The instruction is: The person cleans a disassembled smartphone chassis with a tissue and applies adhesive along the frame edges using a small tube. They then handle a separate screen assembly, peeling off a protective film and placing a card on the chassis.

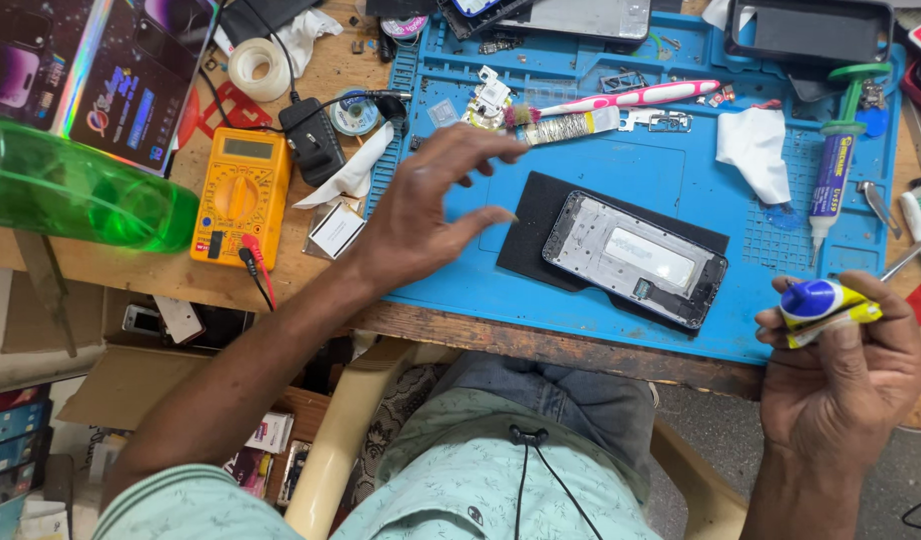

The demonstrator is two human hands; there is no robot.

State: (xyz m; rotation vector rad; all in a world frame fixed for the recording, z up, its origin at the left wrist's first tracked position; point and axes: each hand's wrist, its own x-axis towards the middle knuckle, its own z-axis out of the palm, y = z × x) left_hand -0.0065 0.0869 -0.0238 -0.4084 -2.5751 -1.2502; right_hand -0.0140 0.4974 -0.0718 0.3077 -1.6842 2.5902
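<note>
Gluing stage: right hand (841,375) clamped on glue tube (821,305), lower right; left hand (426,205) spread open, hovering beside phone frame (636,258) mid-frame. Next likely needs steadying frame, aiming nozzle.

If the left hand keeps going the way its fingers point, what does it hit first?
Probably the toothbrush and the foil-wrapped brush below it; the left hand points right and slightly up over the blue mat, though its height is unclear.

Phone repair workshop, blue repair mat (621,170), yellow multimeter (241,195), opened phone (636,258)
</note>
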